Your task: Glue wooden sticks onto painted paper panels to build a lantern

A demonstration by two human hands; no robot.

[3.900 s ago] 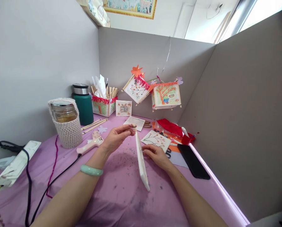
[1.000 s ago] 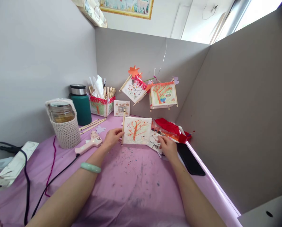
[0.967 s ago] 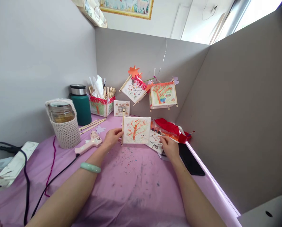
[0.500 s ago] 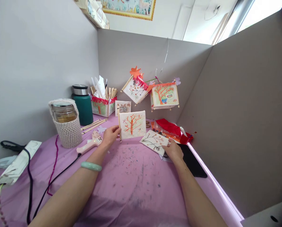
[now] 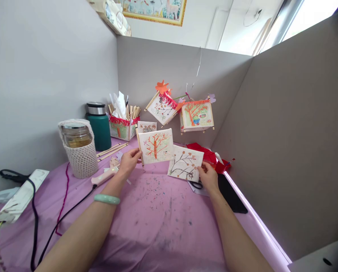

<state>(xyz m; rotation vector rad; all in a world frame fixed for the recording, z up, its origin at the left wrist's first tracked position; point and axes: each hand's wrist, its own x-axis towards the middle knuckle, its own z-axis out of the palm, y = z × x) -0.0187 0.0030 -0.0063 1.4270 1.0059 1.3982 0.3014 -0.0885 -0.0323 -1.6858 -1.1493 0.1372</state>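
Observation:
My left hand [image 5: 131, 160] is closed on the wooden stick [image 5: 139, 147] along the left edge of a white panel [image 5: 155, 146] drawn with an orange tree. The panel is tilted and raised off the table. My right hand [image 5: 208, 176] pinches the right edge of a second white panel [image 5: 185, 164], which shows a dark branch with orange-brown blossoms. Its left edge meets or slightly overlaps the first panel's right edge; whether they touch I cannot tell. Dark-handled scissors [image 5: 196, 184] lie partly hidden below the second panel. A pale pink glue gun [image 5: 106, 175] rests beside my left hand.
A jar in a knitted holder [image 5: 82, 155], a green bottle [image 5: 99, 130] and a decorated stick box [image 5: 123, 130] stand left. Two lantern-like boxes [image 5: 199, 115] hang at the back. A black tablet-like slab [image 5: 233, 194] and red cloth [image 5: 201, 150] lie right. Grey partitions enclose the table.
My right hand has lifted the branch panel off the table and turned it more upright, beside the tree panel. My left hand has tilted the tree panel and moved it slightly up and left.

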